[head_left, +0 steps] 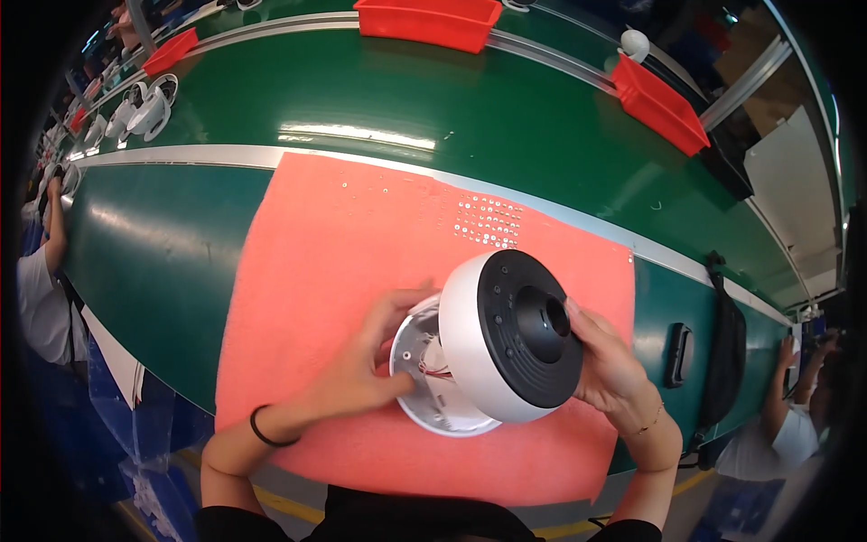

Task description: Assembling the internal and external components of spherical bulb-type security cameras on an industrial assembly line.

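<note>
My right hand point(611, 363) grips the side of a round white camera housing point(465, 339) with a black ringed front and a protruding lens point(549, 316). The housing is tilted, its front turned to the right. Behind it, my left hand point(361, 361) holds the rim of a shallow white round base point(452, 417), thumb inside and fingers around the outer edge. Thin red and white wires point(437, 370) show in the gap between base and housing. Both parts are over a pink cloth mat point(307, 271); the housing hides part of the base.
Rows of small screws point(488, 221) lie on the mat's far part. Red bins point(429, 23) line the rail beyond the green conveyor point(271, 99). White round parts point(149, 113) sit at far left. A black device point(678, 354) and black bag point(724, 352) lie right. Other people work at both sides.
</note>
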A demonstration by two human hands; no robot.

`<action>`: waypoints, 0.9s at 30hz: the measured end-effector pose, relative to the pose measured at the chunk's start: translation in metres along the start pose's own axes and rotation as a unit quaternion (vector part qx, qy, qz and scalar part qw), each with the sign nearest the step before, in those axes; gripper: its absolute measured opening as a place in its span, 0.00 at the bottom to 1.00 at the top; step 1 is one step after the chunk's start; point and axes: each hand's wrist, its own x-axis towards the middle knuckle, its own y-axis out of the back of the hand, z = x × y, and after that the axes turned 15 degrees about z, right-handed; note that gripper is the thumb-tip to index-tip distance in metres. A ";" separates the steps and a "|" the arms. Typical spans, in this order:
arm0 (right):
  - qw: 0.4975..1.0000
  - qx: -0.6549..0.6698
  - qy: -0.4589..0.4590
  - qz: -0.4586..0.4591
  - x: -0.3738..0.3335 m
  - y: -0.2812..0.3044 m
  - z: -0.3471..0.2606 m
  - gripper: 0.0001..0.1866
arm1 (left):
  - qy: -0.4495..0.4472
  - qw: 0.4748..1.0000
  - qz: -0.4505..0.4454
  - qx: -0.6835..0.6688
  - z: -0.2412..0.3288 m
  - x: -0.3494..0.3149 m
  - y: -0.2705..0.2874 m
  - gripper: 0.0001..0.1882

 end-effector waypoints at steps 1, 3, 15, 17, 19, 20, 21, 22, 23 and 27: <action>1.000 0.001 0.000 0.000 -0.002 -0.001 0.000 0.24 | 0.028 0.998 -0.060 -0.015 0.003 0.004 0.006 0.41; 0.974 -0.139 0.179 0.021 -0.012 -0.001 -0.003 0.26 | 0.028 0.996 -0.084 -0.013 0.002 0.011 0.008 0.36; 0.928 -0.126 0.318 0.146 -0.071 -0.006 0.028 0.34 | 0.057 0.997 -0.004 0.048 -0.006 -0.053 -0.015 0.26; 0.938 -0.171 0.218 0.207 -0.079 -0.020 0.017 0.38 | 0.026 0.998 0.052 0.025 -0.015 -0.071 -0.020 0.22; 0.951 -0.176 0.129 0.220 -0.078 -0.030 0.002 0.41 | -0.002 0.997 0.075 0.011 -0.015 -0.077 -0.028 0.22; 0.965 -0.166 0.097 0.180 -0.069 -0.034 -0.001 0.41 | -0.023 0.998 0.054 -0.004 -0.014 -0.077 -0.030 0.24; 0.976 -0.155 0.066 0.139 -0.064 -0.037 -0.001 0.40 | -0.018 0.998 0.059 -0.004 -0.015 -0.080 -0.028 0.24; 0.984 -0.150 0.054 0.076 -0.057 -0.035 0.002 0.38 | -0.019 0.998 0.061 -0.011 -0.016 -0.083 -0.024 0.23; 0.978 -0.181 0.103 -0.026 -0.049 -0.023 0.012 0.34 | -0.019 0.998 0.063 -0.017 -0.017 -0.086 -0.020 0.23; 0.812 -0.540 0.207 -0.080 -0.082 -0.026 -0.004 0.27 | -0.056 0.993 0.015 0.101 -0.002 -0.075 -0.011 0.10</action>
